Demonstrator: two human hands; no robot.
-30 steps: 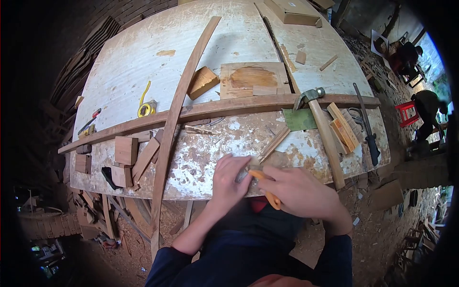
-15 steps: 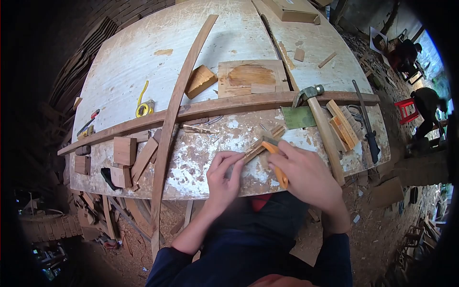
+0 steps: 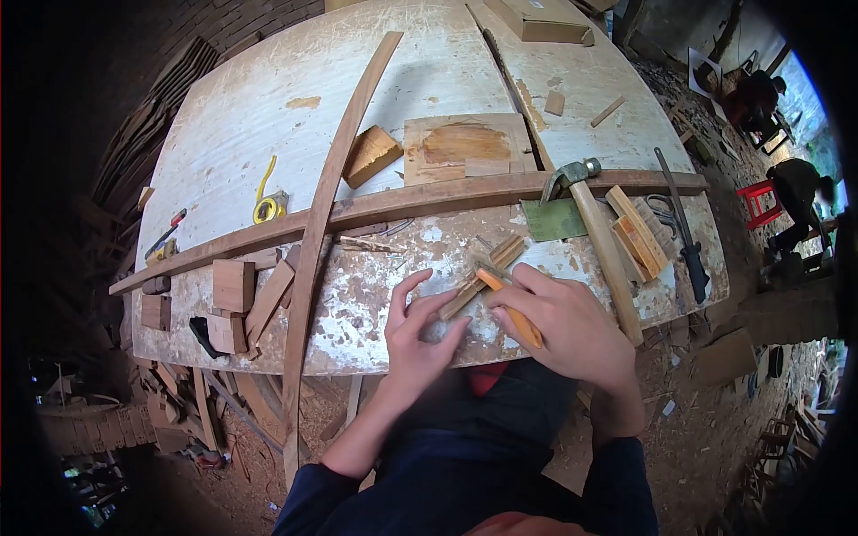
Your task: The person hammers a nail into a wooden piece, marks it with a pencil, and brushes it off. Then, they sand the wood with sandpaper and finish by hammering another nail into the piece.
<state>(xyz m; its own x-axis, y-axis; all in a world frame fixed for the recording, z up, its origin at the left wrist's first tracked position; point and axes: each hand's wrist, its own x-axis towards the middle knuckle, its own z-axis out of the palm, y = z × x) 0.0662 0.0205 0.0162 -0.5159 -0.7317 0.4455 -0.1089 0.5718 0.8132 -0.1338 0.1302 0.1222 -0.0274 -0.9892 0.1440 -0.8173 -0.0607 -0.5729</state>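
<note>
A short grooved wood strip (image 3: 508, 254) lies slanted on the worn bench in front of me. My right hand (image 3: 567, 323) is closed round an orange-handled tool (image 3: 521, 325), whose blurred head sits over the middle of the strip; its kind cannot be made out. My left hand (image 3: 418, 338) is open, fingers apart and curved, just left of the strip's near end. A claw hammer (image 3: 597, 237) lies right of the strip, its head on a long wooden bar (image 3: 420, 198). Beneath the hammer head shows a green sheet (image 3: 559, 221).
Another long strip (image 3: 323, 201) crosses the bar and overhangs the bench's front edge. At left lie wood blocks (image 3: 233, 285) and a tape measure (image 3: 270, 207). A black-handled tool (image 3: 693, 263) lies far right. Two people are beyond, near a red stool (image 3: 758, 204).
My left fingers have come off the wood strip and spread apart. The orange-handled tool has shifted slightly left and toward me in my right hand. The strip lies slightly lower left.
</note>
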